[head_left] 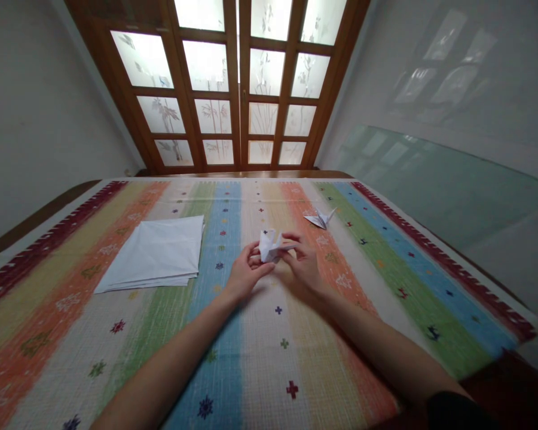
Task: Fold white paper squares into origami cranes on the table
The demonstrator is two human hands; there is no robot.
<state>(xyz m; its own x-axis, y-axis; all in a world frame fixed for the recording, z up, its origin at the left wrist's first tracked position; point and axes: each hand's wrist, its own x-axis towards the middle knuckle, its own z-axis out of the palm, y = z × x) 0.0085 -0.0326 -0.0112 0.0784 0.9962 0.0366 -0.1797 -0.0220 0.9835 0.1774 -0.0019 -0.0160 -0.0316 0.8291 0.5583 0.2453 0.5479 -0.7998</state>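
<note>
Between my two hands, above the middle of the table, is a small piece of folded white paper (269, 246) with pointed flaps. My left hand (247, 272) pinches its left side, thumb at the front and fingers behind. My right hand (302, 261) grips a narrow part of the paper on the right between thumb and fingers. Beyond my right hand, a finished-looking white paper crane (321, 219) rests on the cloth. To the left of my hands lies a stack of white paper sheets (161, 251), its edges slightly uneven.
A striped, colourful tablecloth (219, 352) with small printed figures covers the table. Wooden doors with frosted glass panes (241, 107) stand behind the far edge. White walls (31, 107) rise on both sides, and a greenish glass panel (439, 179) leans at the right.
</note>
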